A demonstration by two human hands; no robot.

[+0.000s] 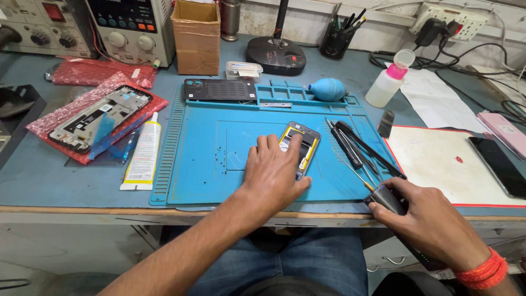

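An opened phone [304, 143] with its back off lies on the blue repair mat [208, 159]. My left hand [274, 171] rests flat on the phone's lower half, fingers spread, covering part of it. My right hand [430, 219] is at the table's front edge, right of the mat, closed around a dark electric screwdriver [383, 197] whose thin bit points up and left toward the phone. The bit tip is apart from the phone.
Tweezers and black pry tools [353, 143] lie on the mat's right side. A phone back cover [219, 89] and blue air blower [327, 89] sit at the mat's top. Glue tube [143, 153], phone frame on red wrap [98, 118], solvent bottle [388, 83], two phones at right.
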